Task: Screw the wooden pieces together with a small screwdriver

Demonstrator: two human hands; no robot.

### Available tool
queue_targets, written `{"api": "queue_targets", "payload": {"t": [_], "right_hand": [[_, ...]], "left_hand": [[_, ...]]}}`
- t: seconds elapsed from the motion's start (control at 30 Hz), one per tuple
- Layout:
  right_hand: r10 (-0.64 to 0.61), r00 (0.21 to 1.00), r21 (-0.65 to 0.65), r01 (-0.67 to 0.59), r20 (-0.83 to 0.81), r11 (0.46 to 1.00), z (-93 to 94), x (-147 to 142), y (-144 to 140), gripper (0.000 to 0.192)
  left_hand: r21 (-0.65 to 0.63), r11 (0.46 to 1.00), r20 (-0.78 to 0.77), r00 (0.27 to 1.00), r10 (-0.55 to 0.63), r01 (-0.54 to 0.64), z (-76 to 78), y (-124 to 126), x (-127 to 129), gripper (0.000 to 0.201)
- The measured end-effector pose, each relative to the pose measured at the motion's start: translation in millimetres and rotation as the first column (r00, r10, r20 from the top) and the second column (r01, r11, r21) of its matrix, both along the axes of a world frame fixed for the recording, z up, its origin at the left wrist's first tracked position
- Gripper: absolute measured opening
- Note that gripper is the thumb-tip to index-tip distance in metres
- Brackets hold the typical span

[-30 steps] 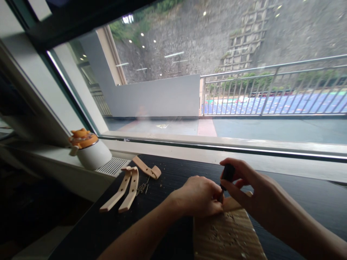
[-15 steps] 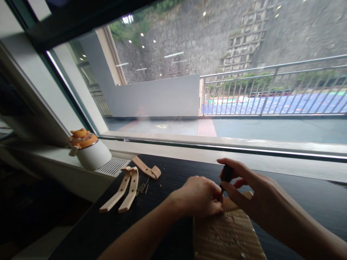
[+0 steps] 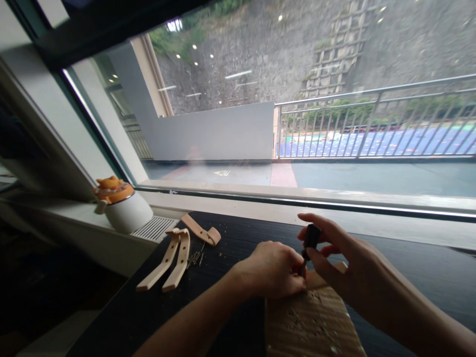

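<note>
My right hand (image 3: 340, 255) grips the black handle of a screwdriver (image 3: 311, 236) between thumb and fingers, its forefinger stretched past the top. The shaft points down, and its tip is hidden by my left fingers. My left hand (image 3: 273, 270) is closed around the near end of a pale wooden hook (image 3: 320, 281), close to the shaft. Whether it also pinches a screw cannot be seen. Beneath lies a thick wooden board (image 3: 312, 322) with pitted, chipped marks. Three more pale wooden hooks (image 3: 182, 263) with drilled holes rest to the left, beside a small heap of screws (image 3: 195, 258).
The black tabletop (image 3: 238, 317) meets a pale window sill (image 3: 230, 206). At the left, a white cup (image 3: 128, 213) with an orange animal-shaped lid stands on a ledge by a vent grille (image 3: 155, 228). A large window (image 3: 223, 134) rises behind the table.
My right fingers have shifted slightly on the screwdriver handle, and the handle has turned and risen a little. My left hand and the loose hooks stay where they were.
</note>
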State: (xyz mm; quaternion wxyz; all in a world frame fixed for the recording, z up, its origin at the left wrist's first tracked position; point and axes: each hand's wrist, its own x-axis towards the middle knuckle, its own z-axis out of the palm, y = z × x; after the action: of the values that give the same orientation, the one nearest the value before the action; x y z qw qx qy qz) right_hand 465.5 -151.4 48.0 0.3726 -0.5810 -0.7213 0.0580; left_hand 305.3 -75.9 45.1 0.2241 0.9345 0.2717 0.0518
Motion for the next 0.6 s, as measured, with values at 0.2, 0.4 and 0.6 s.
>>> {"api": "queue_targets", "payload": {"t": [0.2, 0.4, 0.6], "right_hand": [[-0.007, 0.999, 0.019, 0.006, 0.036, 1.000, -2.5, 3.1, 1.0, 0.039], [0.021, 0.999, 0.014, -0.021, 0.035, 1.000, -1.2, 0.0, 1.0, 0.043], [0.041, 0.999, -0.050, -0.040, 0.010, 0.998, -0.2, -1.0, -0.2, 0.040]], "left_hand": [[0.035, 0.999, 0.045, 0.999, -0.013, 0.012, -6.6, 2.7, 0.1, 0.015], [0.025, 1.000, -0.007, 1.000, 0.002, -0.002, 0.7, -0.7, 0.4, 0.019], [0.046, 0.999, -0.004, 1.000, -0.001, 0.002, -0.9, -0.6, 1.7, 0.020]]}}
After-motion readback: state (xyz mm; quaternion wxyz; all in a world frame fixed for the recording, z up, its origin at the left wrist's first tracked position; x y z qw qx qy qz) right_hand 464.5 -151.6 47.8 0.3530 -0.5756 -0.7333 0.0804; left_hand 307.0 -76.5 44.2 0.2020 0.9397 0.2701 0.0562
